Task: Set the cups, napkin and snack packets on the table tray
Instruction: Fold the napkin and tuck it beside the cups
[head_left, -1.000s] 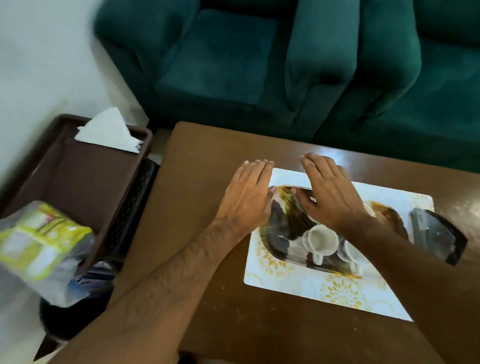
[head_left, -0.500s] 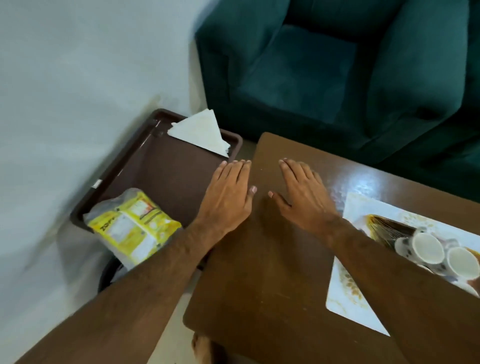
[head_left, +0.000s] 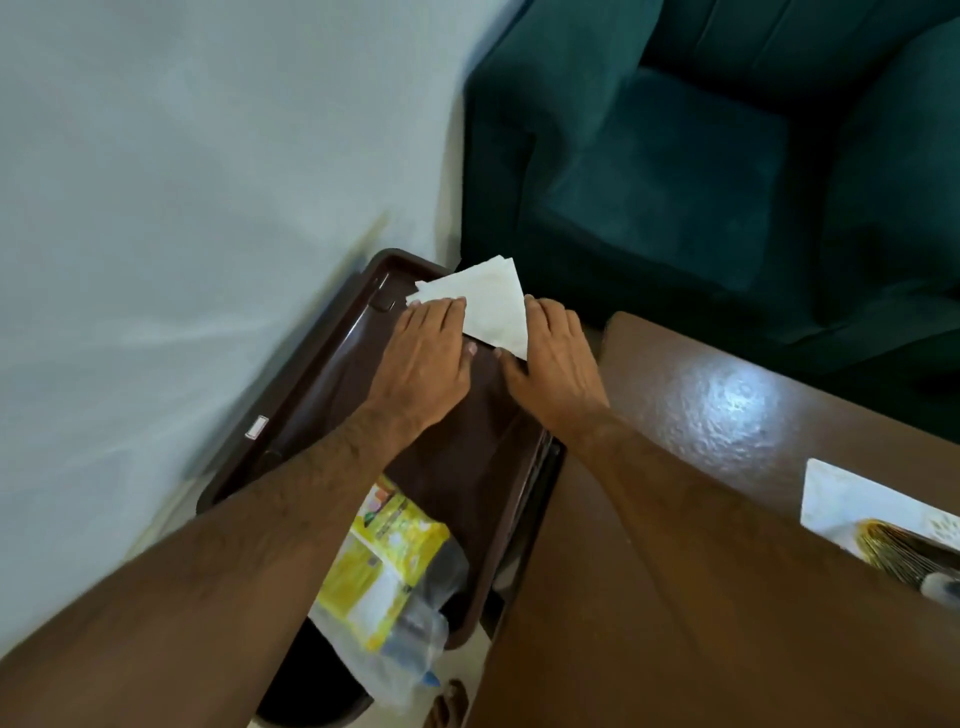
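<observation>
A folded white napkin lies on the far corner of a dark brown tray that stands left of the table. My left hand rests with flat fingers on the napkin's left corner. My right hand lies against its right edge, thumb at the lower edge. The napkin is still resting on the tray. A yellow snack packet in clear wrap lies at the tray's near end, partly under my left forearm. At the right edge, a cup shows on a dark-gold table tray.
The brown wooden table fills the right side, with a white patterned placemat under the table tray. A dark green sofa stands behind. A pale wall runs along the left of the brown tray.
Both hands left the table tray with the cups and moved left across the table to the brown tray. They now rest on the napkin, and my view has swung left.
</observation>
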